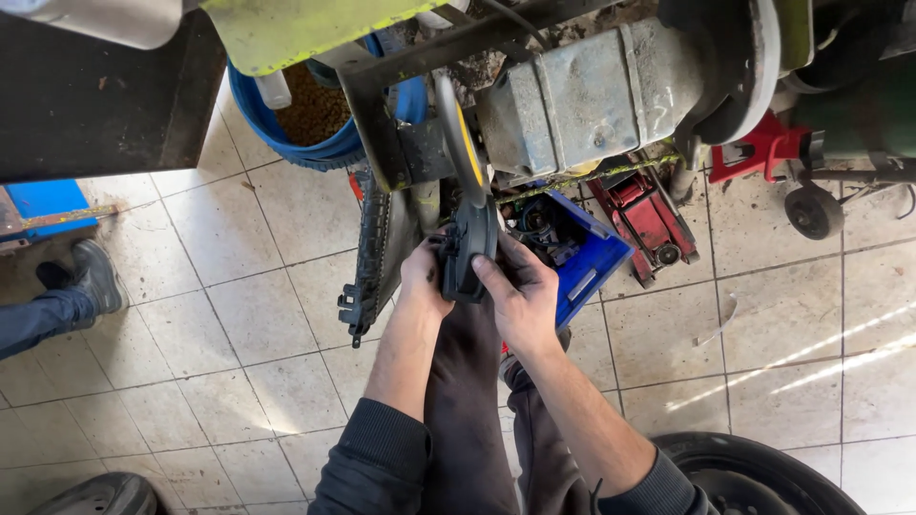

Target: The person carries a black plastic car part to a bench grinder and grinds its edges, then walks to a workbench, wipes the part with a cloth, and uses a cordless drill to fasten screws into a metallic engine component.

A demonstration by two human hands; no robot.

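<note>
— Where is the part now, and how do you hold it?

— You hold the dark plastic housing [468, 250] in front of you, between both hands, just under the grey metal block [587, 95] of the machine. Your left hand [423, 278] is closed on its left edge, with the fingers wrapped behind, so I cannot see the tips. Your right hand [520, 294] grips the right side, and the thumb lies flat across the front face.

— Which way does it lie?

— Its long axis is nearly upright, and it points up to the thin disc with the yellow centre [460, 129], which stands on edge just above it. The top of the housing seems to touch the lower rim of this disc, but I cannot tell it for sure.

— Which hand is nearer?

— Both are on it. The right hand covers more of it.

— What is around?

— A blue bin [592, 259] is just behind your right hand, a red jack [649, 221] is beside it, and a black toothed belt [372, 250] hangs to the left. Another person's shoe [95, 277] is on the tiled floor [239, 324], well apart.
</note>
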